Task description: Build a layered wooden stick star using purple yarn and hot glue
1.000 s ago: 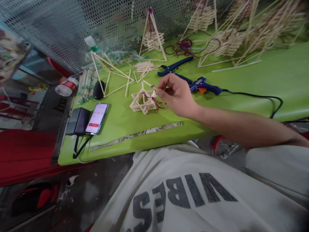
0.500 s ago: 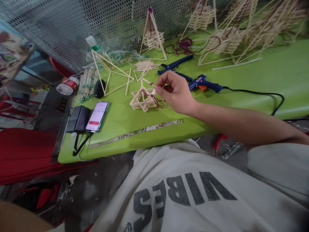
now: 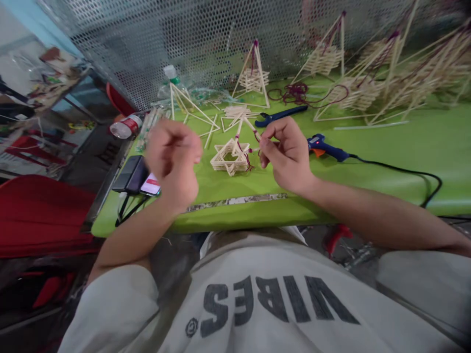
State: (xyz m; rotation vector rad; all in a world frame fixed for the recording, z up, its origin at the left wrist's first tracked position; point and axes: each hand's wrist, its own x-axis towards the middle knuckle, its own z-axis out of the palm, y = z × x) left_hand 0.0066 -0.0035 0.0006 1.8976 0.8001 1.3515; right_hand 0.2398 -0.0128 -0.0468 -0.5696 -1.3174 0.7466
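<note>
My right hand is closed in a pinch on one leg of a joined pair of thin wooden sticks, which meet in a point. Purple string is tied round the sticks and trails down. Just below stands a star-shaped stack of wooden sticks on the green table. To its left, apart from it, my left hand hovers in front of the phone with nothing visible in it. Its fingers look curled but are smeared by motion.
Behind my right hand lie a blue hand cutter and a corded glue gun. Stick pyramids and a purple string tangle line the back. A patterned strip lies in front; a power bank is at left.
My left hand has come into view over the left side of the table. My right hand keeps its pinch, and the stick pair now stands above the star stack. The view has shifted.
</note>
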